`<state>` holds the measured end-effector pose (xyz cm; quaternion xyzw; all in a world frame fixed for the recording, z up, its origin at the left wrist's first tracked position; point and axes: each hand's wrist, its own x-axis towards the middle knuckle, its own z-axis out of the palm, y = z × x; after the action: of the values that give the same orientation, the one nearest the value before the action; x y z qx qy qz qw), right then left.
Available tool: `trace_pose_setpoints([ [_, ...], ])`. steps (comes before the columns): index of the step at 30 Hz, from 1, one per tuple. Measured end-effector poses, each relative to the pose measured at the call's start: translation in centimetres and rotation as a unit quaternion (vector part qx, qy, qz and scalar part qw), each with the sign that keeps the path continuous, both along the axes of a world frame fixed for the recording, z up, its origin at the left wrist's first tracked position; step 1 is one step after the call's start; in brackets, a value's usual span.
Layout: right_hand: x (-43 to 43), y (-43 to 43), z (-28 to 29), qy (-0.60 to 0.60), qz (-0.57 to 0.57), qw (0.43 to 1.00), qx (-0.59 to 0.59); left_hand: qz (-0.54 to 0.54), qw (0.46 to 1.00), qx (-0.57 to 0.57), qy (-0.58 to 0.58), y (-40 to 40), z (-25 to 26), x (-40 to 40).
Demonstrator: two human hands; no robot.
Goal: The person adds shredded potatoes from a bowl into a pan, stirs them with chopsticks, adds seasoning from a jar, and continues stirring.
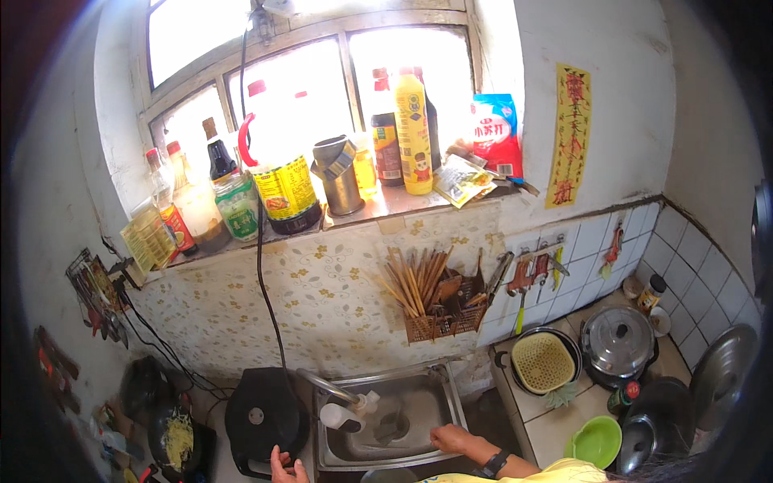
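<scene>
My left hand (287,468) is at the bottom edge, partly cut off, with its fingers apart and nothing seen in them. It is by the front handle of a black electric griddle (263,398) with its lid down; contact is unclear. My right hand (450,438), a dark band on its wrist, is curled into a loose fist over the right rim of the stainless steel sink (416,383). Nothing shows in its fingers. A metal faucet (329,385) with a white attachment (341,418) reaches over the basin. No water stream is visible.
Left stands a pan (158,425) holding yellow shreds (179,442). A black cord (266,296) hangs down to the griddle. A chopstick basket (447,320) hangs above the sink. Right are a yellow colander (543,362), a lidded pot (619,341) and a green bowl (595,442). Bottles (413,133) line the windowsill.
</scene>
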<state>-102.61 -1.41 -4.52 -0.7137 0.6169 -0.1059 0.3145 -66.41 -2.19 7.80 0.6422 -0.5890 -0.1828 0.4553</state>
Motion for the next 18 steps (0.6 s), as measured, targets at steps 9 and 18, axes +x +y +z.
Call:
trace_pose_setpoints([
  [9,-1.1,-1.3,-0.4,-0.023,0.000,0.999,0.033,0.076,0.994,-0.025,-0.069,-0.8,2.2,-1.2],
  [18,-0.4,-2.8,-1.7,-0.018,0.015,0.998,0.060,0.128,0.984,-0.050,-0.109,-1.4,3.3,-1.5],
])
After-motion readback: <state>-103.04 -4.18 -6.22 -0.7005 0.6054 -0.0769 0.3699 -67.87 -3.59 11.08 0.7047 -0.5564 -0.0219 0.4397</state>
